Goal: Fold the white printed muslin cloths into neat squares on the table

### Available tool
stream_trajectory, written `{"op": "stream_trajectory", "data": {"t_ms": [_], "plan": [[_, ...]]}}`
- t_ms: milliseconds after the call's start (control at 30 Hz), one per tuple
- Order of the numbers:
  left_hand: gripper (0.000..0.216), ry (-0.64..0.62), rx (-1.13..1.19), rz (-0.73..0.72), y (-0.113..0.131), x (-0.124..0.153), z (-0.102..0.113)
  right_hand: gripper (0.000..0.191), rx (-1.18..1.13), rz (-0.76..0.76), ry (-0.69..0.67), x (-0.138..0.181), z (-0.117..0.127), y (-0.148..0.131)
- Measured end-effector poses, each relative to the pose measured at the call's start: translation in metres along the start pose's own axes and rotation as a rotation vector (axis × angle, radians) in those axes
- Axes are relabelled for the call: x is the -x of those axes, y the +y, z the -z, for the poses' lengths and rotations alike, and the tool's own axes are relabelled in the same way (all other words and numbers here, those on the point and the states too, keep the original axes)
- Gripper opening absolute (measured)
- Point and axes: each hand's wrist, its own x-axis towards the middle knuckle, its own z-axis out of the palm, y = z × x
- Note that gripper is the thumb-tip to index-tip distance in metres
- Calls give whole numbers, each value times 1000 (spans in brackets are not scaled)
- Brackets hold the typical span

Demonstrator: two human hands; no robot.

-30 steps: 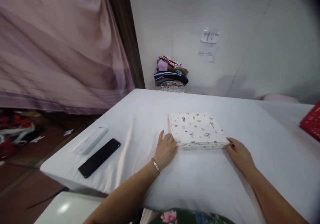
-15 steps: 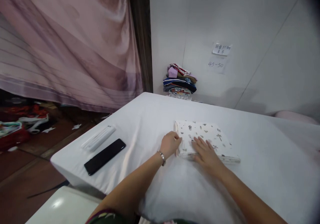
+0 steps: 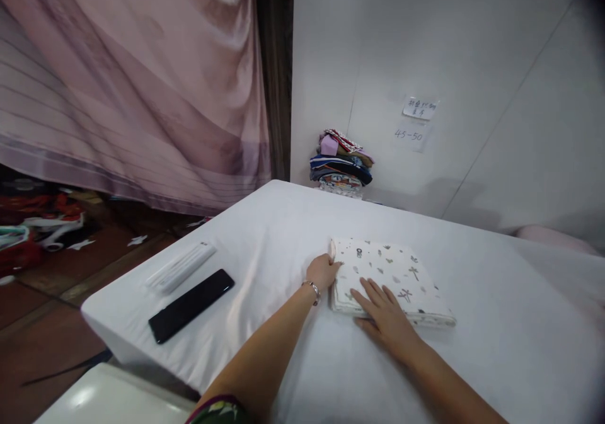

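Observation:
A folded white cloth (image 3: 378, 263) printed with small plants and palm trees lies flat on the white-covered table (image 3: 293, 222). My left hand (image 3: 323, 273), with a bracelet at the wrist, grips the cloth's left edge between thumb and fingers. Spread flat, my right hand (image 3: 385, 314) rests on the near part of the cloth, its thumb by the front fold. Several folded layers show along the front edge.
To the left on the table lie a black phone (image 3: 191, 305) and a white, plastic-wrapped packet (image 3: 181, 268). A stack of folded fabrics (image 3: 341, 164) stands beyond the far edge, against the wall. A white stool (image 3: 113, 399) is at the lower left.
The view has tilted slightly, so the table sits lower in the picture. My left hand still holds the cloth's left edge; my right hand has slid slightly toward the front edge, fingers more spread.

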Motion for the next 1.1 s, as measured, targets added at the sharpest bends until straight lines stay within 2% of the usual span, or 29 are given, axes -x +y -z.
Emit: {"op": "stream_trajectory", "data": {"t_ms": [67,133,233,300,433,600,667,767,833,933,1000,1100], "plan": [[24,-8,2,-6,1,0,1,55,-19,0,-27,0,2,-1],[26,49,-30,-70,6,1,1,56,-26,-3,-45,-1,3,-1],[39,165,-136,-318,18,0,-3,58,-20,-16,-48,-3,2,-2],[46,144,-214,-428,25,-2,-8,60,-23,-27,-49,-3,3,-4],[60,-40,-301,-287,21,-9,-20,63,-92,-48,-111,0,12,-7],[65,-50,-284,-244,8,-15,-28,66,-330,-89,-240,-10,40,-2],[65,-54,-283,-247,8,-15,-28,66,-360,-150,-208,-24,49,10],[63,-44,-285,-256,9,-15,-27,67,-257,-260,-101,-48,54,45],[62,-41,-287,-261,9,-15,-26,67,-152,-393,-75,-57,48,76],[60,-45,-292,-261,10,-15,-28,68,-83,-603,-107,-55,32,117],[59,-53,-290,-259,10,-15,-29,69,-71,-626,-102,-50,20,132],[60,-66,-281,-257,10,-14,-30,71,-60,-600,-78,-45,11,137]]}}
